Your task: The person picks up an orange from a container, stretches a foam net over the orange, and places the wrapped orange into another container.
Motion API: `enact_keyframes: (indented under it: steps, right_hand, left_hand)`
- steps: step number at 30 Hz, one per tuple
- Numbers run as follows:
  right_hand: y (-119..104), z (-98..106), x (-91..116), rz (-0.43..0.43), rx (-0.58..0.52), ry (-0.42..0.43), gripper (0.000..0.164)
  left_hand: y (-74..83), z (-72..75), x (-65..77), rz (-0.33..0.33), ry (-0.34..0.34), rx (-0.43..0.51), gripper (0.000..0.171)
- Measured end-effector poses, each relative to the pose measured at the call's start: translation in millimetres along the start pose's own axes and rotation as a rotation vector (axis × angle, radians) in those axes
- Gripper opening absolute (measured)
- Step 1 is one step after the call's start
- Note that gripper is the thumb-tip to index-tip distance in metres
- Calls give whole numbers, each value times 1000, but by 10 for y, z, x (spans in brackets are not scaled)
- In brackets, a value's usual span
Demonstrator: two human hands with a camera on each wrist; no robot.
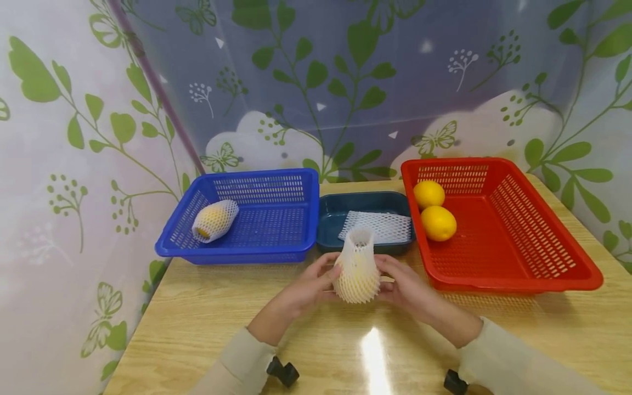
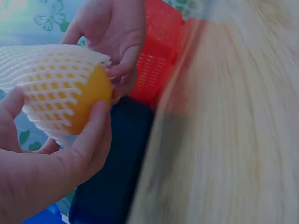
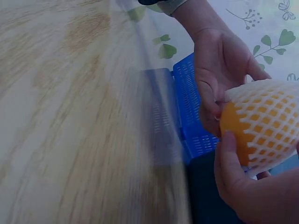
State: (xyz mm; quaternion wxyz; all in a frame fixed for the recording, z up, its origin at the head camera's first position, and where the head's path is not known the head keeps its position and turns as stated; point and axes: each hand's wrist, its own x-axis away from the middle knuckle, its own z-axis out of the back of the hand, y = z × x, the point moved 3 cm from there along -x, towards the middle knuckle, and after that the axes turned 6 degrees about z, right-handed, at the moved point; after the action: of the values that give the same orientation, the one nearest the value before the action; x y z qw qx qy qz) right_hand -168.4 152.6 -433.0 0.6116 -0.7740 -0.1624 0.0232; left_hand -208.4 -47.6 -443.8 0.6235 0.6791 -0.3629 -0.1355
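Note:
Between both hands, above the table's middle, a yellow lemon (image 2: 96, 95) stands in a white foam net sleeve (image 1: 357, 274). The sleeve's narrow open end points up, and the lemon's bare end sticks out at the bottom in both wrist views. My left hand (image 1: 312, 282) holds it from the left, thumb on the net and fingertips at the bare end. From the right, my right hand (image 1: 404, 288) grips the same lemon with curled fingers. Behind them, flat white foam sleeves (image 1: 390, 226) lie in a dark teal tray (image 1: 328, 206).
At the left, a blue basket (image 1: 237, 253) has one net-wrapped lemon (image 1: 215, 219) inside. A red basket (image 1: 513, 282) on the right contains two bare lemons (image 1: 438, 223) by its left wall. All stand on a wooden table (image 1: 207, 329) before a leaf-patterned curtain (image 1: 316, 99).

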Motion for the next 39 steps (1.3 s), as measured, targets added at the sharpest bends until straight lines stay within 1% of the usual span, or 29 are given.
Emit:
enact_keyframes:
  steps: [4, 7, 9, 13, 19, 22, 27, 29, 31, 36, 37, 39]
  right_hand:
    - [-69, -56, -15, 34, -95, -22, 45]
    - [-111, -91, -28, 79, -156, -66, 34]
    - [-133, -109, -32, 105, -173, -85, 29]
    - [-152, -116, -34, 132, -168, -94, 27]
    - [-159, -106, -46, 137, -175, -81, 25]
    - [-154, -98, -55, 136, -193, -68, 25]
    - [-152, -80, -63, 133, -206, -49, 27]
    - [-153, -76, -62, 131, -206, -48, 28]
    - [-153, -74, -60, 131, -204, -49, 28]
    - [-142, -72, -60, 142, -199, -54, 27]
    - [-143, -71, -64, 146, -198, -55, 27]
    - [-144, -70, -72, 153, -200, -54, 30]
  left_hand:
    - [86, -35, 8, -43, -24, 102, 62]
    - [155, -65, 15, -87, -15, 151, 67]
    - [190, -76, 24, -105, -5, 170, 67]
    - [219, -87, 29, -108, -5, 185, 66]
    - [224, -80, 19, -108, -22, 188, 67]
    - [226, -78, 16, -100, -25, 202, 62]
    - [238, -82, 20, -85, -10, 231, 48]
    - [242, -84, 22, -82, -9, 233, 46]
    - [243, -84, 22, -82, -10, 235, 49]
    - [228, -76, 15, -100, -29, 226, 65]
    - [226, -74, 14, -104, -31, 225, 66]
    - [220, -67, 10, -111, -36, 219, 64]
